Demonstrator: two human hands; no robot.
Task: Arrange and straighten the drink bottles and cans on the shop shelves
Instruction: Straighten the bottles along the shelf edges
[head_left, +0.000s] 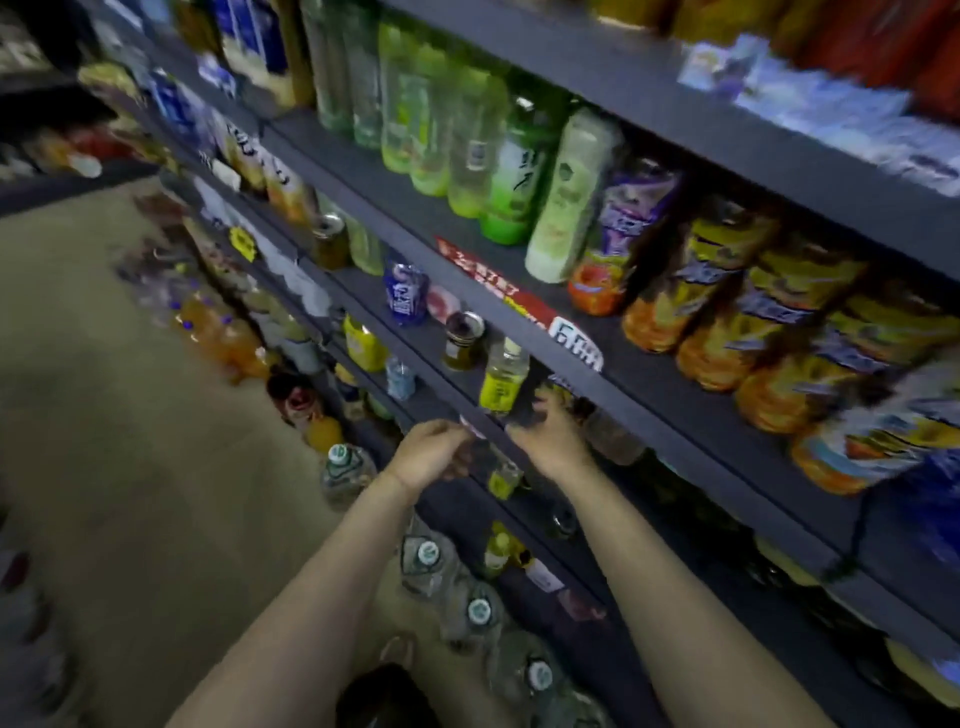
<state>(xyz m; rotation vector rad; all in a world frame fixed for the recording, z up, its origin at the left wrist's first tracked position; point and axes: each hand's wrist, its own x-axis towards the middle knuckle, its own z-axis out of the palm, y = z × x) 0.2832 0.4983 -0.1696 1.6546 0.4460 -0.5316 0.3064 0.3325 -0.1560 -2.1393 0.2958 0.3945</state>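
While labels blur, both hands (434, 452) reach the shelf (524, 332).

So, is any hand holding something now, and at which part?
Cannot be told. Both the left hand and the right hand are blurred near the shelf edge.

bottles (467, 150) stand in rows on the upper shelf (415, 218), cans (462, 340) on the shelf below, water jugs (426, 558) on the floor (130, 415)
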